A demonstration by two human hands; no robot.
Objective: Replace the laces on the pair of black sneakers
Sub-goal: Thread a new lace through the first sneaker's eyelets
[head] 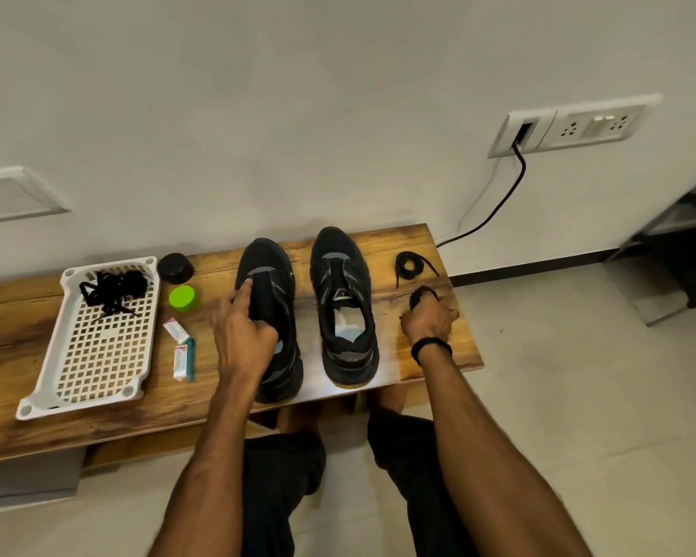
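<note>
At the left of the frame a white perforated tray lies on the wooden counter, and a tangle of black laces sits in its far end. Just right of the tray are a black round cap, a green cap and two small packets, one behind the other.

In the middle of the frame the left hand lies on the left-side sneaker. Its index finger is stretched forward along the tongue. The other fingers are curled over the edge of the shoe opening, holding it.

The right-side sneaker stands just beside the first, toe toward the wall. No lace shows in its eyelets, and pale paper sits inside it.

Right of the pair, a coiled lace lies on the counter near the far edge. Nearer the camera, the right hand rests on the counter with its fingers curled round a bundled lace, whose dark loop sticks out past the knuckles. A black wristband circles that wrist.

In the upper right a wall socket feeds a black cable, which runs down behind the counter.
</note>
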